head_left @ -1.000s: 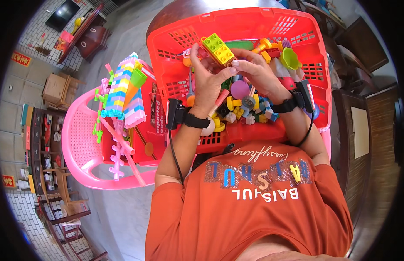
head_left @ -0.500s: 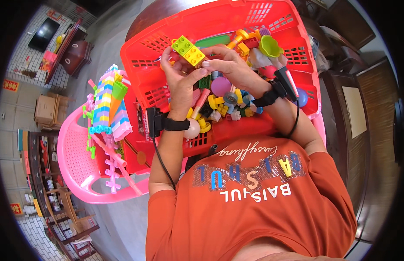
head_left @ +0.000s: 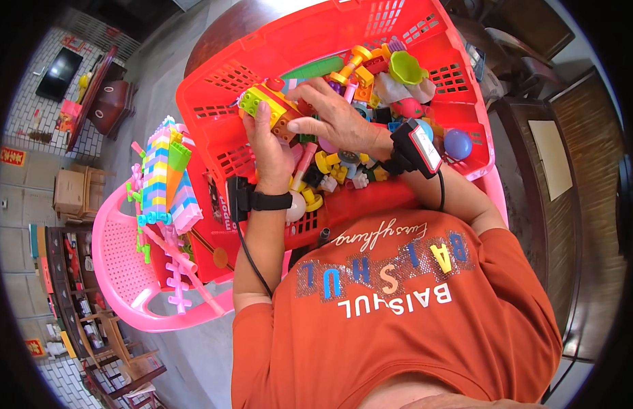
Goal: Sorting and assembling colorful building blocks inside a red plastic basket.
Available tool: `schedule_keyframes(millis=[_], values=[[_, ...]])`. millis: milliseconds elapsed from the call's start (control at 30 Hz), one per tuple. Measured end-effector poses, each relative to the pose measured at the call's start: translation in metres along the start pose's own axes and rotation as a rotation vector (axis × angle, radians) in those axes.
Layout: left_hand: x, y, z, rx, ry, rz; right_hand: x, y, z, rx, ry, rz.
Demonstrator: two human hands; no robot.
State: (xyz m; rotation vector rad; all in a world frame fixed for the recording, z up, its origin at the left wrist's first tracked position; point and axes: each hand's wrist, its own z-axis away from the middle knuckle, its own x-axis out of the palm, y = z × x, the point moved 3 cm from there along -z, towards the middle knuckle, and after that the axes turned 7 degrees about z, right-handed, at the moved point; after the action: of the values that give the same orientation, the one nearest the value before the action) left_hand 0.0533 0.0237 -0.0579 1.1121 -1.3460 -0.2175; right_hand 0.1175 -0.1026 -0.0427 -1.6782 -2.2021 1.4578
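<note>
Since the earlier frame, both hands had dropped from above the toy heap toward the near-left part of the red basket (head_left: 214, 129), and the block cluster they carried had come down with them. Seen from the head camera, the left hand (head_left: 270, 153) was closed around the underside of that block cluster (head_left: 272, 108), its thumb laid up against the green brick at the cluster's left end. The right hand (head_left: 333, 116) lay over the cluster from the other side, fingers curled and pressing on its orange and red bricks, so the piece sat pinched between the two palms, just above the left hand and to the left of the right. Loose toy pieces (head_left: 344, 163) were heaped directly beneath and beyond the right wrist, with a green cup-shaped piece (head_left: 406, 67) farther out past its knuckles and a blue ball (head_left: 458, 143) well off to its right. A tall pastel block tower (head_left: 163, 180) stood well to the left of the left hand, resting on a pink plastic chair (head_left: 122, 266) beside the basket.
</note>
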Motion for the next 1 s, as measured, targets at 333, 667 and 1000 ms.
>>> schedule_keyframes(millis=[333, 667, 1000], values=[[-0.018, 0.001, -0.016, -0.143, 0.038, 0.062, -0.088, 0.043, -0.038, -0.021, -0.002, 0.89], [-0.006, 0.007, -0.01, -0.185, 0.0, 0.232, -0.097, 0.107, -0.016, 0.144, -0.144, 1.212], [-0.001, 0.005, -0.004, -0.204, -0.139, 0.078, -0.101, 0.067, -0.025, 0.298, 0.191, -0.065]])
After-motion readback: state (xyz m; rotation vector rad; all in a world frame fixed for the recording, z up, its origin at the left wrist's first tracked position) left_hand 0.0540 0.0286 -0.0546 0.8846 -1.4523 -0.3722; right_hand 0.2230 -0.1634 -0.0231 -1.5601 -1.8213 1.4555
